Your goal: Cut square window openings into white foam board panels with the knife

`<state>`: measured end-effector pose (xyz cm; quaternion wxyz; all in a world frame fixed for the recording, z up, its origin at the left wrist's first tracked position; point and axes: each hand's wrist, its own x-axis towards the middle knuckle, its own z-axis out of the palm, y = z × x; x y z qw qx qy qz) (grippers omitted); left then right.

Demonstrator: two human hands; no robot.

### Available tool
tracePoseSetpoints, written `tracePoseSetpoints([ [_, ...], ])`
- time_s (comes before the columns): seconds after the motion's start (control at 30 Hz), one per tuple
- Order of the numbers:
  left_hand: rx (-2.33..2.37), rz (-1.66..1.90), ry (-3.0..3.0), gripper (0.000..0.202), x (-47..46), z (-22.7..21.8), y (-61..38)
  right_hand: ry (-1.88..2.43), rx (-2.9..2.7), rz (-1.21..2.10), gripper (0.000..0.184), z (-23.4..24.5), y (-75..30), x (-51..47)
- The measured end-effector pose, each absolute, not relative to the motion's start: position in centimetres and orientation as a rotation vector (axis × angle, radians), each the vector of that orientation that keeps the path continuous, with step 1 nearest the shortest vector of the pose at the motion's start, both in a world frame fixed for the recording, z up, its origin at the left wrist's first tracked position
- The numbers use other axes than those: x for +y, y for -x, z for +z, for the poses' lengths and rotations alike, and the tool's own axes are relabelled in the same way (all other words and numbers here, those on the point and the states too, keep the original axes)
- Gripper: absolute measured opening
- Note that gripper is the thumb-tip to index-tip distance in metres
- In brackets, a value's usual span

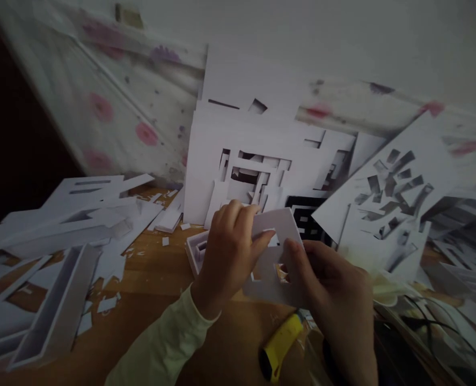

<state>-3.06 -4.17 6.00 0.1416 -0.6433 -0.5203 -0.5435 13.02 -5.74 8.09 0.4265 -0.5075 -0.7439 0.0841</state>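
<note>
Between my two hands is a white foam board piece point(272, 268) with several square cut-outs, tilted up above the table. My left hand point(232, 252) grips its upper left side, the thumb at the upper opening. My right hand point(334, 289) pinches the right edge, thumb on the near face and the other fingers behind. A yellow utility knife point(280, 346) lies on the table below the piece; its far end is partly hidden. Behind my left hand sits a shallow white box point(193, 254), mostly covered by the hand.
Large white boards with cut-outs point(199, 161) lean against the back wall. Another cut board point(434, 155) tilts at the right. White offcuts point(107, 304) and a long white tray-like box point(56, 316) cover the left. Dark cables point(426, 321) lie at the right on the wooden table point(157, 281).
</note>
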Motion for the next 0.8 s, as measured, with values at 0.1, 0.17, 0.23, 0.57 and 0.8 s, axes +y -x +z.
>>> tracePoseSetpoints([
  [0.1,-1.532,-1.374,1.857,0.015,-4.4,5.9,3.1,1.257,-1.923,0.181,0.034,8.2,-13.1,-5.8],
  [0.17,-1.537,-1.242,1.904,0.018,-4.5,6.0,3.2,1.261,-1.974,0.140,0.034,8.3,-13.1,-5.9],
  [0.23,-1.513,-1.106,1.948,0.022,-4.6,6.0,3.3,1.286,-2.006,0.093,0.034,8.3,-13.1,-5.9],
  [0.57,-1.345,-0.846,2.057,0.028,-3.9,5.6,2.5,1.404,-1.995,0.124,0.036,8.5,-13.3,-5.8],
  [0.8,-1.483,-1.645,2.390,0.027,-7.1,8.5,4.9,1.406,-1.706,0.576,0.037,8.9,-15.5,-4.9],
])
